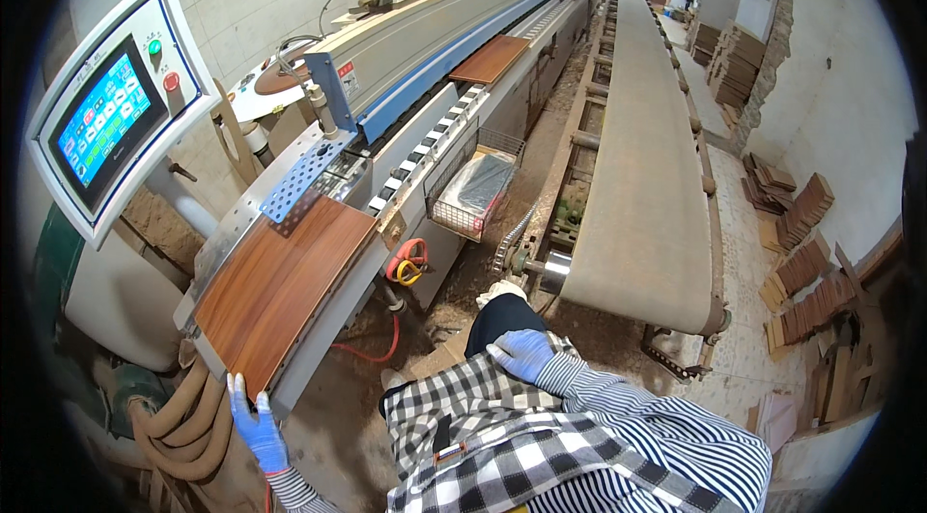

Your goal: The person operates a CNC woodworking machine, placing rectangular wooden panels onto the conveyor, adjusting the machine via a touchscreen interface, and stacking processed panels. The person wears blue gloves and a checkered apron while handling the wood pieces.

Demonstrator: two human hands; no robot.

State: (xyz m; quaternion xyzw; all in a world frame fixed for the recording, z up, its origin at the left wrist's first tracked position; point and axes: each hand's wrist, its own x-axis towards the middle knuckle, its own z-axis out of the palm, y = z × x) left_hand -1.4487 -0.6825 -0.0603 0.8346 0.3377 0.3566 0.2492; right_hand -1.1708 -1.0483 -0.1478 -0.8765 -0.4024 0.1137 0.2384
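A reddish-brown wood-grain panel (285,286) lies on the infeed end of a long edge-banding machine, its far end under a blue perforated plate (293,186). My left hand (255,424), in a blue and white work glove, is at the panel's near corner with fingers stretched out and thumb apart, touching the edge rather than wrapped round it. My right hand (522,354), gloved alike, rests flat on my leg over the black-and-white checked apron (483,412) and holds nothing. Farther along the machine sits a second brown panel (491,60).
A control screen (111,117) with green and red buttons stands at the left. Scissors (407,262) hang below the machine's side, near a wire basket (475,186). To the right runs a wide belt conveyor (642,175). Stacked wood pieces (806,209) line the right wall; ribbed hoses (179,426) lie lower left.
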